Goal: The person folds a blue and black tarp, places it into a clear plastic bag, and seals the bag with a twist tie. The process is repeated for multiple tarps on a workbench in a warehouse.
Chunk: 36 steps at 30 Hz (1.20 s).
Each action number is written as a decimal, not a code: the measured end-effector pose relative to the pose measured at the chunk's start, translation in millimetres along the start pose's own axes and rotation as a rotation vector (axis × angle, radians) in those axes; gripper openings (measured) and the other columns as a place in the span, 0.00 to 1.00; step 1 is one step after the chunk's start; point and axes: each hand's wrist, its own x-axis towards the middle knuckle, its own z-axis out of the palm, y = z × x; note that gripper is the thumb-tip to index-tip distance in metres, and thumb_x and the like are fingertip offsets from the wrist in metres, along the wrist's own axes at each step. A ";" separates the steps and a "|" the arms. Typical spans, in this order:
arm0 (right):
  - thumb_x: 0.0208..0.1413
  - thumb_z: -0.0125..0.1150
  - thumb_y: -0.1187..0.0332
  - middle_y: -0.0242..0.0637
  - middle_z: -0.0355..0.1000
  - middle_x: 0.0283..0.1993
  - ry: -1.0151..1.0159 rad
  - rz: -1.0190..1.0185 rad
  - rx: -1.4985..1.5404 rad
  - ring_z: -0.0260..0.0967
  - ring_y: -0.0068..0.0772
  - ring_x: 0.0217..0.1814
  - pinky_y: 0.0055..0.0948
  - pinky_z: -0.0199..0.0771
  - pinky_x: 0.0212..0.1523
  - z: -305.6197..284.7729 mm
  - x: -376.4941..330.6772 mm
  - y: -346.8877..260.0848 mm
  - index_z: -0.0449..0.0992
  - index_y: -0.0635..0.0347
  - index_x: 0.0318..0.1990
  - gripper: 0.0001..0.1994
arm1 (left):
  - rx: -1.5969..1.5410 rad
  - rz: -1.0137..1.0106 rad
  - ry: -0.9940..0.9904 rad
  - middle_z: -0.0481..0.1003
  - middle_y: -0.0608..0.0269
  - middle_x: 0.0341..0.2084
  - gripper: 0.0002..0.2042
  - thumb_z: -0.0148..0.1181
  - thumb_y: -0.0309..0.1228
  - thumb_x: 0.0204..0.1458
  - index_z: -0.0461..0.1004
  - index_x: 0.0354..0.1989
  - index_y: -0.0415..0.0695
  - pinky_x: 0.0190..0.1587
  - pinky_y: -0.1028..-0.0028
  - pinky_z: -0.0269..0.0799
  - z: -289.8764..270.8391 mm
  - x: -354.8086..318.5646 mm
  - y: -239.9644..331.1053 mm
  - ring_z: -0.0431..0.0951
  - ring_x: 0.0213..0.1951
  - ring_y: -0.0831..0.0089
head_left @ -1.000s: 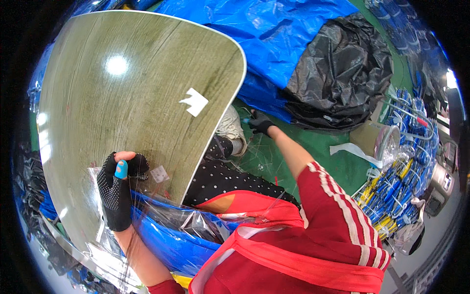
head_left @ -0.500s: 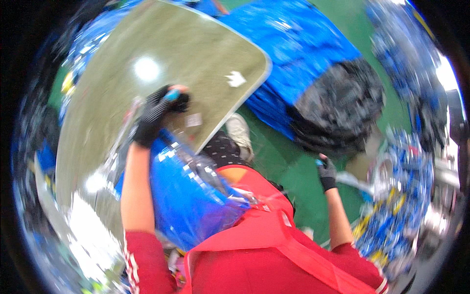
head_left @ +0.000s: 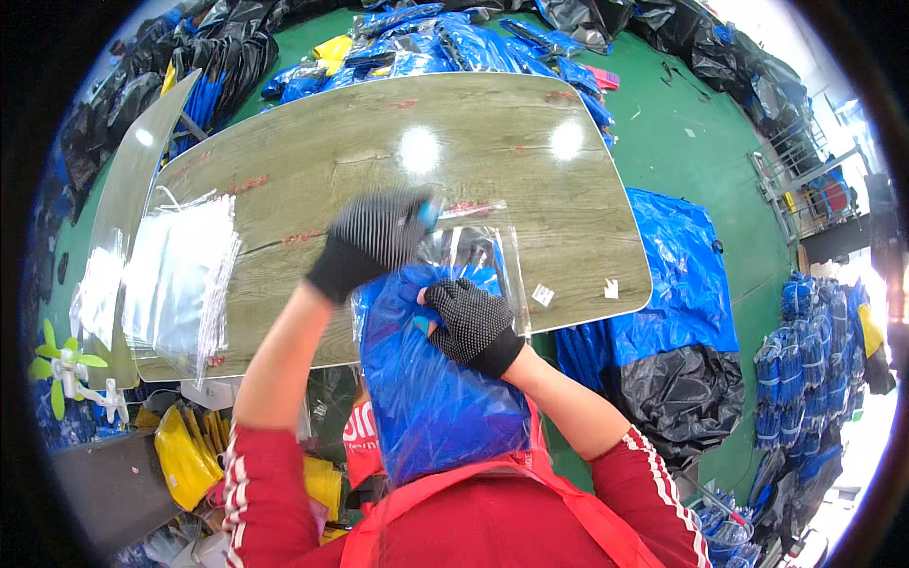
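Note:
A clear plastic bag with a folded blue sheet inside, the blue package (head_left: 445, 417), hangs over the near edge of the wood-patterned table (head_left: 322, 142), against my front. My right hand (head_left: 473, 322), in a black dotted glove with bare fingertips, is closed on the package near its upper end. Above the package's upper left, my left hand (head_left: 377, 241) wears a similar glove and is smeared by motion; whether its fingers grip anything cannot be made out. Past my hands, the transparent bag end (head_left: 511, 275) lies flat on the tabletop.
Clear empty bags (head_left: 180, 275) lie stacked at the table's left. A green fan (head_left: 62, 364) stands near the left edge. Yellow packages (head_left: 185, 464) sit below. A large blue and black bundle (head_left: 672, 322) rests on the floor at right, with blue packages (head_left: 426, 47) beyond the table.
My right hand has come from the far right side onto the package and closed on it. The view has swung round, so the table now lies straight ahead. My left hand stays near the package's upper end.

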 end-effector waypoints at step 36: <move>0.44 0.59 0.74 0.46 0.74 0.32 -0.043 -0.145 0.177 0.73 0.46 0.35 0.35 0.74 0.39 67.2 186.5 27.2 0.79 0.61 0.34 0.09 | -0.885 -0.309 0.326 0.77 0.70 0.26 0.14 0.57 0.37 0.57 0.79 0.38 0.37 0.32 0.78 0.66 81.8 -33.5 -167.4 0.70 0.28 0.84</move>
